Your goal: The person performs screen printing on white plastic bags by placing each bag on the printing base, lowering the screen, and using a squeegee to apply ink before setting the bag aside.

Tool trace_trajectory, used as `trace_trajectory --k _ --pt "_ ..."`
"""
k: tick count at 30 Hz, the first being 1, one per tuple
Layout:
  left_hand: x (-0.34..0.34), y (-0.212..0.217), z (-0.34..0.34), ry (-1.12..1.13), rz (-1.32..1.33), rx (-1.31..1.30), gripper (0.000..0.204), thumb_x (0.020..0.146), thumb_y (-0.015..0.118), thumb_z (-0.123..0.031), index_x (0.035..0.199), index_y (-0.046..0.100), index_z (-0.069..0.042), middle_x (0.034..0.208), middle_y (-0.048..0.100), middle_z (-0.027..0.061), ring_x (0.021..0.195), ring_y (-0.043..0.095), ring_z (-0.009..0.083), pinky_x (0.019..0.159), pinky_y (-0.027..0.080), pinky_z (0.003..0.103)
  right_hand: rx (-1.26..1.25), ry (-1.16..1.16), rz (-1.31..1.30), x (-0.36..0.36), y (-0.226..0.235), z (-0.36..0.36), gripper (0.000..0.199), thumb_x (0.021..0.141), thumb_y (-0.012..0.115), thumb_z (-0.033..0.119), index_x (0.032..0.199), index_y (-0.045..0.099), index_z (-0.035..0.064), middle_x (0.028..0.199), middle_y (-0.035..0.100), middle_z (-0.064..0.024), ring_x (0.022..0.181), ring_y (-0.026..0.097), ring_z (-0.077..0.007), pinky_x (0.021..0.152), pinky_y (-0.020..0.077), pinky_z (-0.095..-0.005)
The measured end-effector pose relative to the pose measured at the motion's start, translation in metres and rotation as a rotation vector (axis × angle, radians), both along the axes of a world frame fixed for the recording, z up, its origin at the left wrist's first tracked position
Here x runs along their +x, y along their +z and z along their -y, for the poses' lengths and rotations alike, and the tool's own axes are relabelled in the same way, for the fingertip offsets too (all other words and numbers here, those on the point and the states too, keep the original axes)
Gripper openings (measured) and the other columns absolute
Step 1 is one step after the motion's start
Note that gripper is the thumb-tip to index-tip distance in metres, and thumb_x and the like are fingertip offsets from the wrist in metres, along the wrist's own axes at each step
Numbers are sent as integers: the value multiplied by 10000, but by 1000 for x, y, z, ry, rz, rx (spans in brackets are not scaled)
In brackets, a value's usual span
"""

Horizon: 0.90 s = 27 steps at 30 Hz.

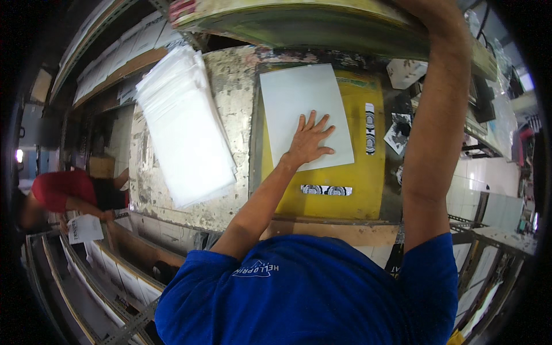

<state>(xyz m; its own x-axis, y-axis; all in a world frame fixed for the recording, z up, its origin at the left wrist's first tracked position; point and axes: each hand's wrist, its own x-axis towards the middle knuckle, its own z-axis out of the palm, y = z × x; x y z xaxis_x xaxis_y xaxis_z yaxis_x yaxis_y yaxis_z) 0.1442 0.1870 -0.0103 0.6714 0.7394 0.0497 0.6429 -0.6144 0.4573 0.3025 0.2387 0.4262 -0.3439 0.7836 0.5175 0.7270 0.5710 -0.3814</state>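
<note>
My left hand (310, 139) lies flat with fingers spread on a smooth white sheet (290, 89). Beneath that sheet is a yellow board (368, 190), with one printed black-and-white strip (326, 190) below the sheet and another printed strip (370, 129) to its right. My right arm stretches up to a raised framed screen (322, 31) at the far side. The right hand (428, 11) is at the frame's right part, cut off by the picture's upper edge, so its fingers are hidden.
A stack of thin white translucent sheets (187, 129) lies left on the worn tabletop (230, 75). Shelves with white sheets (123, 54) stand at the far left. Another person in a red shirt (63, 192) holds a printed white sheet (85, 229) over slotted racks (109, 267).
</note>
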Motion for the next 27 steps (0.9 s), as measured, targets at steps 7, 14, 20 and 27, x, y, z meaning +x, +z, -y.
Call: trace_trajectory --k 7,14,20,27 --pt "36 3 14 -165 -59 -40 783 831 686 -612 1503 512 -250 1682 254 47 1572 74 361 1271 18 574 -47 57 -24 4 2 1 451 839 649 263 1189 734 -8 999 766 -210 807 711 -242 793 561 -337" --pt "40 8 35 -215 -56 -36 792 852 670 -593 1521 484 -213 1676 262 62 1570 79 359 1266 8 592 -112 54 -4 6 7 6 424 838 647 260 1168 755 17 905 770 -173 719 687 -197 738 557 -321" --pt "39 0 46 -226 -15 25 790 850 675 -590 1513 492 -203 1664 286 79 1564 111 365 1260 23 603 -2 15 -2 2 -2 10 424 840 646 255 1163 752 1 906 769 -167 724 688 -207 750 560 -327" --pt "38 0 52 -238 0 58 787 859 645 -608 1517 488 -205 1649 319 81 1550 165 373 1247 61 616 2 51 -7 8 -7 6 454 846 670 272 1184 734 -24 1020 766 -197 830 714 -240 803 563 -333"
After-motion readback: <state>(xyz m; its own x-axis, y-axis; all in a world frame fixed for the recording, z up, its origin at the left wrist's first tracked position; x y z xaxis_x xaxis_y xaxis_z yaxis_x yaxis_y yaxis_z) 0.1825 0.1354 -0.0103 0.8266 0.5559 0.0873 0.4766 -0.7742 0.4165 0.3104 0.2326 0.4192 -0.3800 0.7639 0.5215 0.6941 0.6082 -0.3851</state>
